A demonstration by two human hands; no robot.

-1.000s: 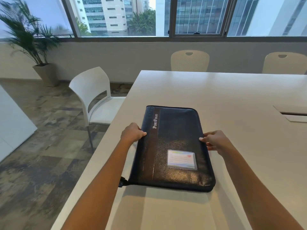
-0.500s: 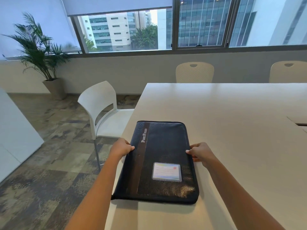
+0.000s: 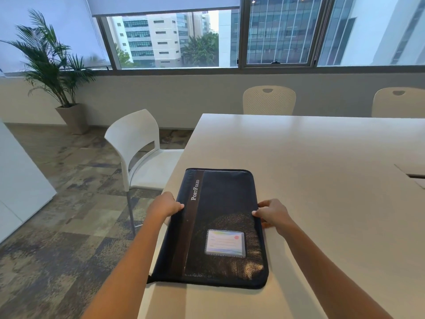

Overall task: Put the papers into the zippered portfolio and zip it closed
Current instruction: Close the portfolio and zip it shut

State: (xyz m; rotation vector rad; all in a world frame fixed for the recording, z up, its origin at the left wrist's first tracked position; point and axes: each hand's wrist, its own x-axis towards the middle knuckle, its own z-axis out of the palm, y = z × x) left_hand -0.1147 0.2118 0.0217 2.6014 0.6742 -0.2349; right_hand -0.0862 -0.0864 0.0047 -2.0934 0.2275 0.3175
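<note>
A black zippered portfolio (image 3: 220, 203) lies flat and closed at the near left corner of the white table (image 3: 310, 157). It has a brown stripe with the word PortFolio and a clear card window on its cover. My left hand (image 3: 165, 204) grips its left edge, which hangs slightly past the table's side. My right hand (image 3: 271, 214) grips its right edge, fingers curled over the cover. No papers are visible.
A white chair (image 3: 135, 143) stands beside the table's left edge, close to the portfolio. Two cream chairs (image 3: 269, 100) sit at the far side. A cable hatch (image 3: 414, 174) is set in the table at the right. A potted palm (image 3: 55, 72) stands in the far left corner.
The view has tilted up, so the portfolio and both hands sit lower in frame. Both hands keep the same grip on the portfolio's edges; the portfolio now lies closer to the table's left edge.
</note>
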